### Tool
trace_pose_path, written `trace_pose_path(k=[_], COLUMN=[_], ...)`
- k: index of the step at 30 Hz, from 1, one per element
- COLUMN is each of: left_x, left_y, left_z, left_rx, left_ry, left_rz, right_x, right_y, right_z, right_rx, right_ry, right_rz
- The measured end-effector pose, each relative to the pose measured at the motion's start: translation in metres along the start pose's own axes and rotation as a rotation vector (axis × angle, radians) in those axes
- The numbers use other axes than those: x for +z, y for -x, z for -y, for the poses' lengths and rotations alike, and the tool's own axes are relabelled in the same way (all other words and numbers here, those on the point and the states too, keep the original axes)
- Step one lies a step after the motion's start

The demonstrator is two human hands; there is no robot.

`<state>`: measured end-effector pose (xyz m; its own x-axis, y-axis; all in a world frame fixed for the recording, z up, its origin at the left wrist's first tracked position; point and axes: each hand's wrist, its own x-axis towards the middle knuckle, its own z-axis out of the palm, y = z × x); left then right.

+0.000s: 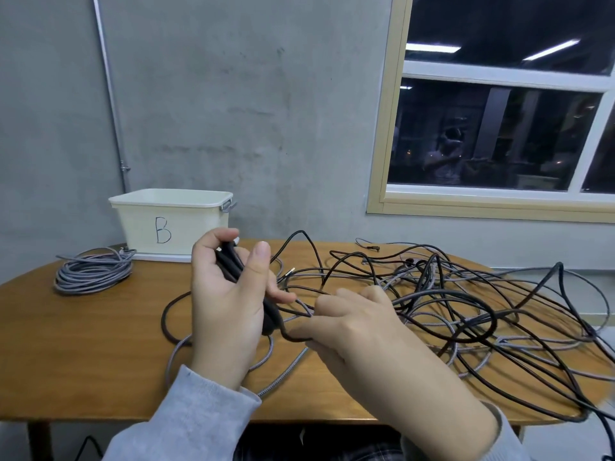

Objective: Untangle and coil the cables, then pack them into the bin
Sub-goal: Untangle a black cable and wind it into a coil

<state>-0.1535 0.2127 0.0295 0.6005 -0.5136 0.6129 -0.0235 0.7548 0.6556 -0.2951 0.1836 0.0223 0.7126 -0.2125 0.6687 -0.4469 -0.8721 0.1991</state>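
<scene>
Coiling black cable (233, 264) | loops gripped in left hand (226, 304), right of bin (173, 224) | free run pinched by right hand (352, 324) | tangle (466, 304) lies further right on table (100, 344) | even loops are best fed slowly, snags eased out.

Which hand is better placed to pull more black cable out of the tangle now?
The right hand, probably: it pinches the black cable beside the tangle, while the left hand holds the started coil.

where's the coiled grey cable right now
In the head view the coiled grey cable lies at the table's far left, just left of the white bin marked B.
</scene>
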Motion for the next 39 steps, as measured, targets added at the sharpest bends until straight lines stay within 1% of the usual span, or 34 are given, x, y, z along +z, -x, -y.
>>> trace_pose_path(k=[4,7,10,14,18,23,27,31,34,36,39], left_x=[0.003,0.004,0.004,0.001,-0.001,-0.01,-0.017,-0.015,-0.011,-0.011,-0.011], left_y=[0.003,0.004,0.005,0.003,0.005,0.003,0.001,0.005,0.007,0.009,0.011], left_z=[-0.003,-0.007,-0.004,0.007,0.004,-0.002,-0.001,-0.005,-0.004,-0.003,-0.002], left_rx=[-0.04,-0.083,-0.081,-0.096,-0.186,-0.298,-0.325,-0.339,-0.331,-0.333,-0.397], left_ry=[-0.145,-0.202,-0.262,-0.325,-0.265,-0.174,-0.054,-0.093,-0.131,-0.108,-0.055], left_rz=[0.111,0.195,0.293,0.342,0.356,0.451,0.535,0.724,0.748,0.761,0.766], right_x=[-0.003,-0.01,-0.013,-0.012,-0.014,-0.016,-0.02,-0.023,-0.019,-0.015,-0.01], right_y=[-0.009,-0.014,-0.017,-0.019,-0.017,-0.011,-0.003,-0.004,-0.009,-0.011,-0.013], right_z=[-0.001,-0.002,-0.003,-0.008,-0.012,-0.018,-0.034,-0.046,-0.043,-0.04,-0.034], right_rx=[-0.061,-0.031,0.004,-0.025,-0.045,-0.053,0.026,0.129,0.176,0.205,0.259], right_ry=[-0.032,-0.04,0.007,-0.053,-0.17,-0.154,-0.147,-0.072,-0.054,-0.049,-0.06], right_rz=[-0.055,-0.084,-0.115,-0.141,-0.166,-0.135,-0.168,-0.279,-0.325,-0.343,-0.356])
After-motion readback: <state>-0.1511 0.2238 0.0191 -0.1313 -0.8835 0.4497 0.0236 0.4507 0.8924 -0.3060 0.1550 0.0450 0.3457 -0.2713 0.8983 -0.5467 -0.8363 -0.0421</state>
